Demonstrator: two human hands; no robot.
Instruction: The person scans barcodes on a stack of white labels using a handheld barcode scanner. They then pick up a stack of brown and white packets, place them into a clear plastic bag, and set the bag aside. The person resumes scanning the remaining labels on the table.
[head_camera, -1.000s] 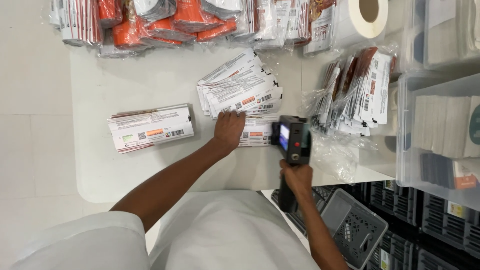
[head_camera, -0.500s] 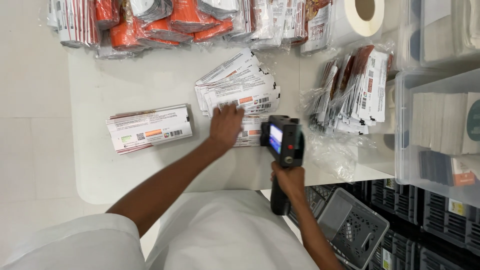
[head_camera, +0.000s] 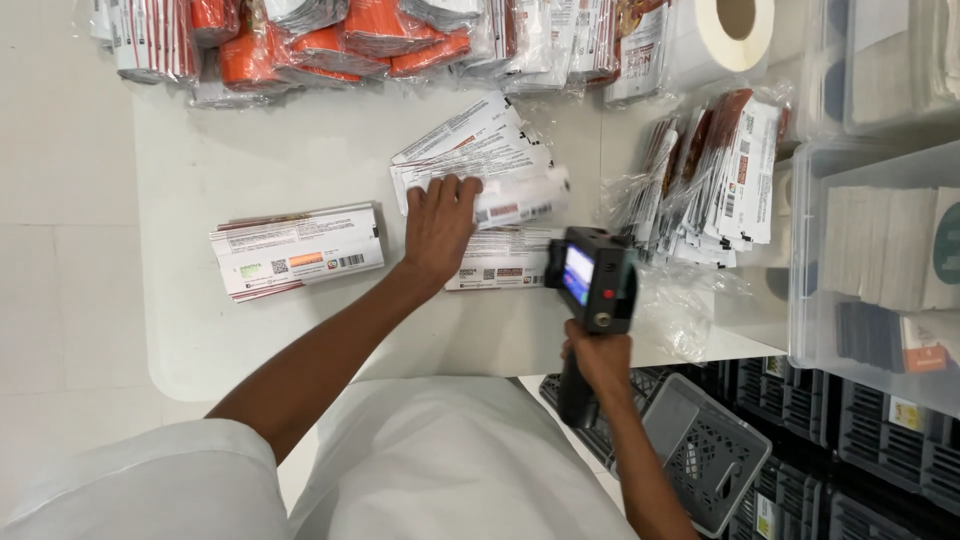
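Note:
My left hand (head_camera: 438, 225) lies flat on a fan of white printed packets (head_camera: 475, 160) spread on the white table (head_camera: 300, 150), fingers apart, pressing the top packet. A single packet (head_camera: 505, 265) lies just right of the wrist. My right hand (head_camera: 598, 360) grips the handle of a black handheld printer gun (head_camera: 595, 285) with a lit screen, held upright at the table's front edge, beside that packet. A neat stack of the same white packets (head_camera: 297, 250) rests to the left of my left hand.
Orange and white bagged packets (head_camera: 330, 40) line the table's far edge, with a roll of white labels (head_camera: 725, 35). More packets in clear wrap (head_camera: 710, 180) stand at right. Clear plastic bins (head_camera: 880, 250) and grey crates (head_camera: 700, 450) sit to the right and below.
My left hand slid up from the lower packet onto the fanned pile. The printer gun shifted slightly left, closer to the lone packet.

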